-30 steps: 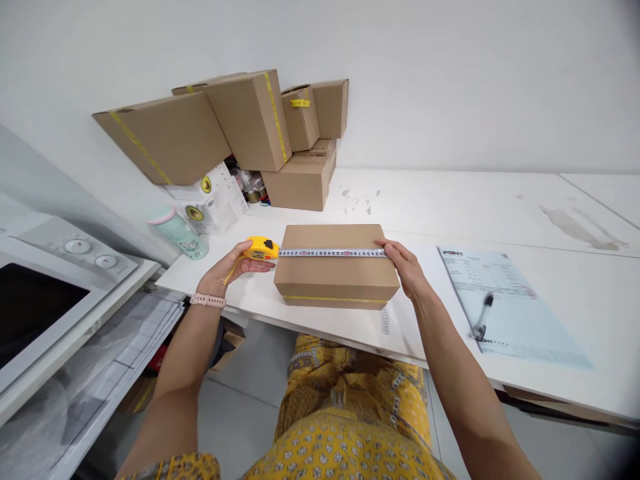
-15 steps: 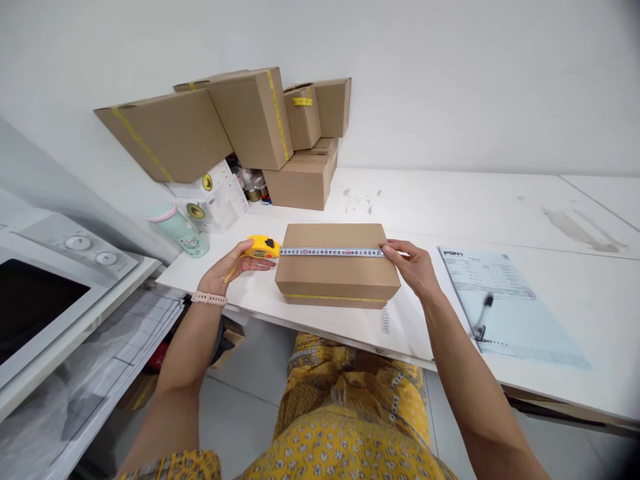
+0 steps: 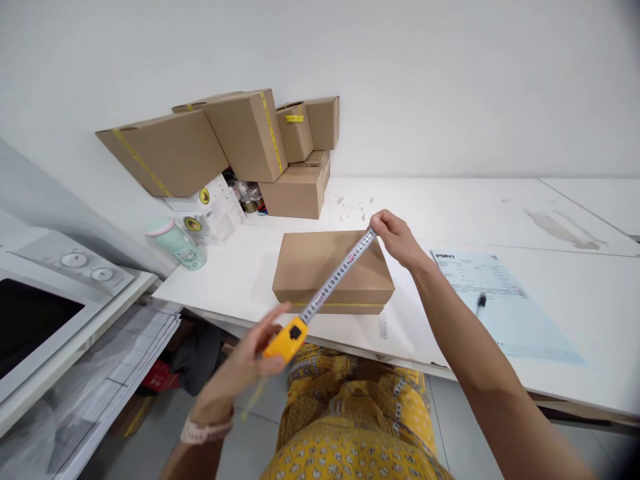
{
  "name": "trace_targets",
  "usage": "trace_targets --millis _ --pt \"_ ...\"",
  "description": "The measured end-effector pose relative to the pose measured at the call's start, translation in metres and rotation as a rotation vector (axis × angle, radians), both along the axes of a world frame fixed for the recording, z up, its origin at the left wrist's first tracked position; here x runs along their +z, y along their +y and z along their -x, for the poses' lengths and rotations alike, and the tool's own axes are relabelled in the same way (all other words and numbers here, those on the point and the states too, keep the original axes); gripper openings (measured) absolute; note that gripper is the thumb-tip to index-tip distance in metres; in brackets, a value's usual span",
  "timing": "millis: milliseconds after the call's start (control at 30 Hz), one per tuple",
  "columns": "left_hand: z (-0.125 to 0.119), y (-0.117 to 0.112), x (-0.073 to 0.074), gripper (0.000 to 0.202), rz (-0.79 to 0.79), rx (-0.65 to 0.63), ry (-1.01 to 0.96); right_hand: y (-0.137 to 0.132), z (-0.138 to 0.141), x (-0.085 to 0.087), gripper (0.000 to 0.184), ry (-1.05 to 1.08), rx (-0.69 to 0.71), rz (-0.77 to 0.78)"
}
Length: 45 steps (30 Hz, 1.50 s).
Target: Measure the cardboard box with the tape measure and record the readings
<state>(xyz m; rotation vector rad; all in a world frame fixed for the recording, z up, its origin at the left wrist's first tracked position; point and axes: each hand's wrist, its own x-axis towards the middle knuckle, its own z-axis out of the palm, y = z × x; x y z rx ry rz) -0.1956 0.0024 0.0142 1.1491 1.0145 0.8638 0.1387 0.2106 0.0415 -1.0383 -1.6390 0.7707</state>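
A yellow tape measure (image 3: pixel 289 339) is gripped by its case in my left hand (image 3: pixel 245 360), which hangs in front of the table edge and is slightly blurred. Its silver blade (image 3: pixel 334 280) runs diagonally up to the right, above a closed brown cardboard box (image 3: pixel 320 260). My right hand (image 3: pixel 397 237) pinches the far end of the blade above the box's back right corner. The box lies on the white table, a yellow strip along its front side. Under its right front corner, part of a spiral notebook (image 3: pixel 383 325) shows.
Several cardboard boxes (image 3: pixel 245 137) are stacked against the wall at the back left. A mint tumbler (image 3: pixel 177 245) stands before white avocado-print boxes (image 3: pixel 217 217). At right, a pen (image 3: pixel 481 303) lies on a printed sheet (image 3: pixel 500 327). A microwave (image 3: pixel 55 287) is at far left.
The tape blade has come off the box top and swung from level to diagonal. My left hand moved down and toward me with the case; my right hand rose slightly away from the box.
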Motion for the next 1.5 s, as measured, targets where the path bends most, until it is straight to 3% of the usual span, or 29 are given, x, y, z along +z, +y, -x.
trace_targets --millis 100,167,233,333,467,733,1000,1300,1500 --pt "-0.049 -0.020 -0.030 0.074 0.212 -0.146 -0.224 0.021 0.020 -0.003 0.027 -0.022 0.228 0.070" --pt "-0.078 -0.019 -0.039 0.072 0.262 -0.184 -0.325 0.034 0.032 -0.008 0.026 -0.056 0.332 0.126" --pt "-0.099 -0.010 -0.038 0.068 0.257 -0.171 -0.406 0.047 0.041 -0.013 0.027 -0.057 0.335 0.156" --pt "-0.115 0.009 -0.026 0.056 0.221 -0.118 -0.481 0.065 0.048 -0.021 0.029 -0.034 0.199 0.177" --pt "-0.121 0.021 -0.018 0.049 0.199 -0.055 -0.456 0.081 0.052 -0.031 0.025 -0.163 0.074 0.159" --pt "-0.124 0.004 -0.018 0.050 0.222 -0.005 -0.465 0.079 0.054 -0.031 0.025 -0.348 -0.030 0.181" --pt "-0.119 0.008 -0.004 0.045 0.237 0.002 -0.399 0.070 0.053 -0.024 0.047 -0.642 -0.111 0.187" --pt "-0.126 0.004 -0.002 0.048 0.267 0.039 -0.398 0.060 0.053 -0.012 0.050 -0.731 -0.101 0.225" --pt "-0.126 0.005 -0.006 0.046 0.242 0.028 -0.401 0.061 0.056 -0.014 0.050 -0.721 -0.118 0.253"
